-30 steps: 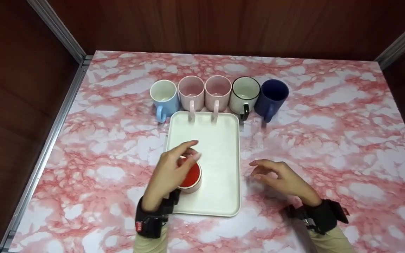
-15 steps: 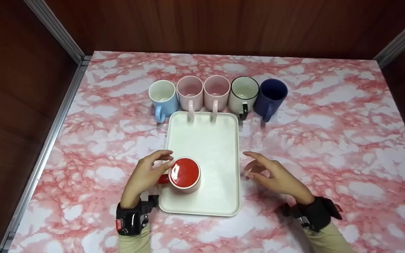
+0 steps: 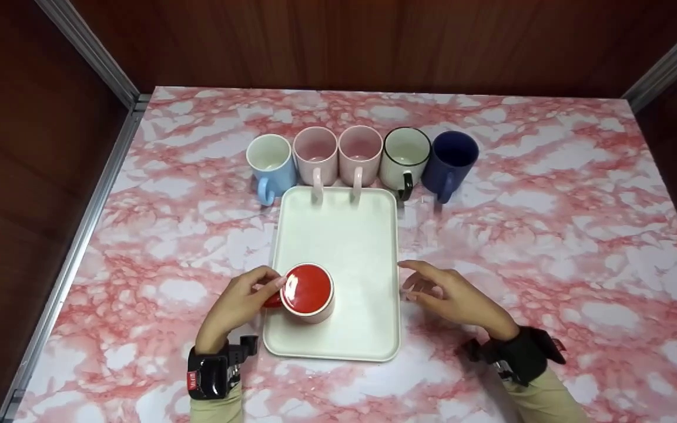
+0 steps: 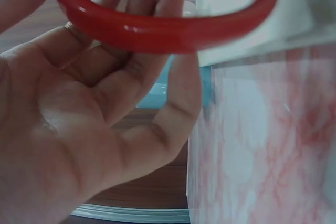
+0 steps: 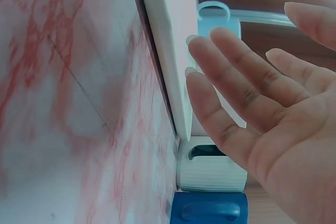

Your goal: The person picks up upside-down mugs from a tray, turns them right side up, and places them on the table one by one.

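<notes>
A mug (image 3: 309, 294) with a glossy red round top inside a pale rim stands near the front of a white tray (image 3: 362, 329). Its red handle (image 4: 173, 35) points left and crosses the left wrist view in the foreground. My left hand (image 3: 241, 299) is beside the handle, thumb and index tips at the mug's rim, the other fingers loosely bent behind the handle. Contact at the fingertips is hard to make out. Just off the tray's right edge, my right hand (image 3: 456, 296) holds nothing, its fingers relaxed.
Behind the tray stands a row of mugs: light blue (image 3: 274, 176), pink (image 3: 321, 164), another pink mug (image 3: 368, 167), white with a black rim (image 3: 397, 167), and dark blue (image 3: 441, 176). Two pink handles overhang the tray's far edge. Brown panels (image 3: 338, 47) border the marbled table (image 3: 550, 247).
My left hand has drawn back from over the red-topped mug to its left side, then closer to the handle. My right hand has shifted slightly left toward the tray. The mug stays put.
</notes>
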Available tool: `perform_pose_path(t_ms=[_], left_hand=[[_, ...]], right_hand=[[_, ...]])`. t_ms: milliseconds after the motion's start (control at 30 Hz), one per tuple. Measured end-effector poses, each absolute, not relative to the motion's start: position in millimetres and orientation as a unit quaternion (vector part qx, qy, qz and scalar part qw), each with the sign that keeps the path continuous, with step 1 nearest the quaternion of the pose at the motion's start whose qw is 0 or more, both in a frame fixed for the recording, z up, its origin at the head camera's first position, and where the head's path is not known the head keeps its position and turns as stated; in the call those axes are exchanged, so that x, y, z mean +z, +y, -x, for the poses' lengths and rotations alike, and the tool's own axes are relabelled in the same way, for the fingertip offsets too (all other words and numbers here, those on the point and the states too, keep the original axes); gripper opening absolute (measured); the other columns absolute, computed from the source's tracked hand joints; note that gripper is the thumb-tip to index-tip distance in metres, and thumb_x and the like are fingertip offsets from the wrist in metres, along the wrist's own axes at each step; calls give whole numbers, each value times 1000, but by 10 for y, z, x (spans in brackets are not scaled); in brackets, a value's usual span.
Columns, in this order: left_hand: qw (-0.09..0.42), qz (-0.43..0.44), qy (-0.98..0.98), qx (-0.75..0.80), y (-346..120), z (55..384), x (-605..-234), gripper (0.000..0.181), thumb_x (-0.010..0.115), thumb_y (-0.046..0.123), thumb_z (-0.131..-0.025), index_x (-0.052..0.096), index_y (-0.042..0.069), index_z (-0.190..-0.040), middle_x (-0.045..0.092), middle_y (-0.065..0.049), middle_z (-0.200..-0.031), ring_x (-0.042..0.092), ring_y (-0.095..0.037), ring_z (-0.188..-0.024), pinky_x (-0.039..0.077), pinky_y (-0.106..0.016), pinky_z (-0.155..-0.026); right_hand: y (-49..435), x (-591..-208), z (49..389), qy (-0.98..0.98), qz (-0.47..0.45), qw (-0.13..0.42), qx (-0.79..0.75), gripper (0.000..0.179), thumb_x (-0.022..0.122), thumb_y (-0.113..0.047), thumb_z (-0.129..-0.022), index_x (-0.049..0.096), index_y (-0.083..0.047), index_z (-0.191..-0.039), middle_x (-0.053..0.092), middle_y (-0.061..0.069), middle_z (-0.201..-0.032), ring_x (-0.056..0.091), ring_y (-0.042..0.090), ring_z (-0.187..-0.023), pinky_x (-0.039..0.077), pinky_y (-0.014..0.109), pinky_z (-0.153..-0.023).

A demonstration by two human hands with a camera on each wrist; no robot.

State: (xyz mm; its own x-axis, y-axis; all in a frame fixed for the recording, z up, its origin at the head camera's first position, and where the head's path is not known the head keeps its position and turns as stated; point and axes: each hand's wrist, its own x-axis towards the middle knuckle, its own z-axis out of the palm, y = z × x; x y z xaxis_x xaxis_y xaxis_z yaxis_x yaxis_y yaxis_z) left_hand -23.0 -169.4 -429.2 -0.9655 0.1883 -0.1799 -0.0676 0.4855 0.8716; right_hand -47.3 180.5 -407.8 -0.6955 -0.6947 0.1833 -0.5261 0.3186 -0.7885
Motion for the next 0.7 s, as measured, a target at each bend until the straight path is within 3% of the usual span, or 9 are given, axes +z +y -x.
perform_pose_path(t_ms=[333,533,700], left_hand=[[145,-33,846,513,-1696,190,-4332,28,51,28,-94,57,7,-76,57,-3,-70,54,-20,-70,43,-29,-64],[165,-40,834,526,-1696,172,-4319,32,46,31,-96,55,6,-79,58,-9,-70,56,-27,-69,43,-29,-60],[177,-71,823,534,-1736,142,-4340,26,44,22,-97,55,5,-83,58,-8,-72,55,-24,-69,45,-32,-61]], right_hand=[[1875,-4450,555,807,382,98,-440,46,61,-3,-86,44,1,-128,64,6,-91,60,16,-76,46,29,-59],[1884,-4483,556,802,377,107,-451,46,59,-4,-88,42,0,-130,64,4,-91,61,14,-79,48,29,-62],[1874,-4496,550,804,376,115,-446,48,59,-1,-87,40,3,-131,64,4,-91,61,14,-81,48,29,-65]])
